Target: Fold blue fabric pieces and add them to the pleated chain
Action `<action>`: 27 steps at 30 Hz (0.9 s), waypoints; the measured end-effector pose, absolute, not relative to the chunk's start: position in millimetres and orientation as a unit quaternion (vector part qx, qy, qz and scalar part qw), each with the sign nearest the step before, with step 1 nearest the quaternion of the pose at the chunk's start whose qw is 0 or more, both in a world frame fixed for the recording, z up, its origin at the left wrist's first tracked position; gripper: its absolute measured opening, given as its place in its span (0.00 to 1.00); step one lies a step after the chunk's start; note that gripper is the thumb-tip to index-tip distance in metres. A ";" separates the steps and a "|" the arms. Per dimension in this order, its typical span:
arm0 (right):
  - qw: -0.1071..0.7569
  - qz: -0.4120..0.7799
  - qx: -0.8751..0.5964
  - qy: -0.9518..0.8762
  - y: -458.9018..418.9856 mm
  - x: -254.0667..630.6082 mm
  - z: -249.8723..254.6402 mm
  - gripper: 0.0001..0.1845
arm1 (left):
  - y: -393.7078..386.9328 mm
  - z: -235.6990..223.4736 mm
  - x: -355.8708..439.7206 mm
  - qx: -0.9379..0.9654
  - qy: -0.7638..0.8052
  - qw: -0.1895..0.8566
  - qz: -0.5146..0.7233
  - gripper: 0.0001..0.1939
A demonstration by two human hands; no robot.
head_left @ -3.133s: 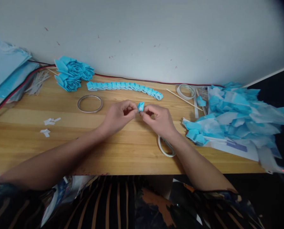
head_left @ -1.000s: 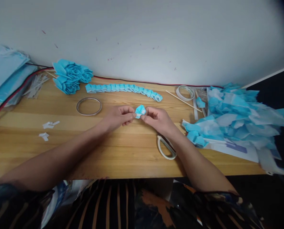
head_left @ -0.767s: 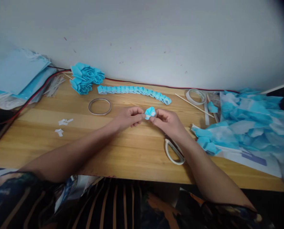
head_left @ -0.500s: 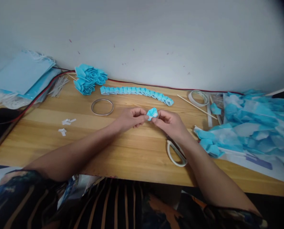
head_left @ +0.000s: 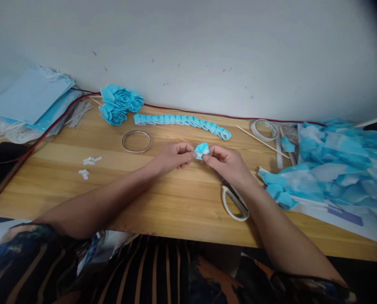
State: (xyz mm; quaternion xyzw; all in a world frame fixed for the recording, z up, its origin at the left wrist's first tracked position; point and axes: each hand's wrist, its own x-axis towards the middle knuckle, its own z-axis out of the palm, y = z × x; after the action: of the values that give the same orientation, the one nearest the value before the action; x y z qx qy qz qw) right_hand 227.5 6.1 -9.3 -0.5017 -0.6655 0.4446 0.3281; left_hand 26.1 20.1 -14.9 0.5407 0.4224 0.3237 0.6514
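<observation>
A small folded blue-and-white petal piece [head_left: 202, 149] is held up between my two hands above the wooden table. My left hand [head_left: 176, 156] pinches its left edge between thumb and fingers. On the other side, my right hand [head_left: 223, 160] grips its right lower edge, thumb in front. Partly under my right wrist lie scissors [head_left: 237, 202] with pale handles. Behind my hands stretches a curved row of similar folded blue pieces [head_left: 182, 120]. A thin metal bangle [head_left: 136, 141] rests left of my left hand.
Blue fabric flowers [head_left: 118, 103] lie near the wall, beside flat blue sheets [head_left: 30, 95] in plastic. White scraps [head_left: 88, 161] sit at left. A tape roll [head_left: 264, 130], a wooden stick [head_left: 261, 141] and a heap of blue petals [head_left: 340, 164] occupy the right. A red-black cable [head_left: 226, 116] runs along the wall.
My hands keep the folded piece in nearly the same spot, with only a tiny shift in its tilt. The whole view has moved very slightly.
</observation>
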 end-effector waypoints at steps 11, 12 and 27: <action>0.326 0.434 -0.514 -0.664 3.8 225.9 -5.8 0.16 | 22.0 -24.2 23.9 0.537 0.438 0.633 0.344 0.12; 0.328 0.436 -0.515 -0.661 3.7 225.8 -6.1 0.16 | 22.2 -24.7 23.7 0.538 0.442 0.623 0.356 0.12; 0.359 0.438 -0.501 -0.654 0.3 221.3 -1.7 0.17 | 6.2 -17.9 28.8 0.696 0.446 0.406 0.390 0.05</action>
State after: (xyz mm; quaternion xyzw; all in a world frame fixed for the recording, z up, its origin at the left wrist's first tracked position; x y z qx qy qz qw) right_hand 221.3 0.3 -1.7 -0.5013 -0.6542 0.4381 0.3589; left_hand 28.8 6.2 -17.9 0.6957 0.4459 0.3899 0.4064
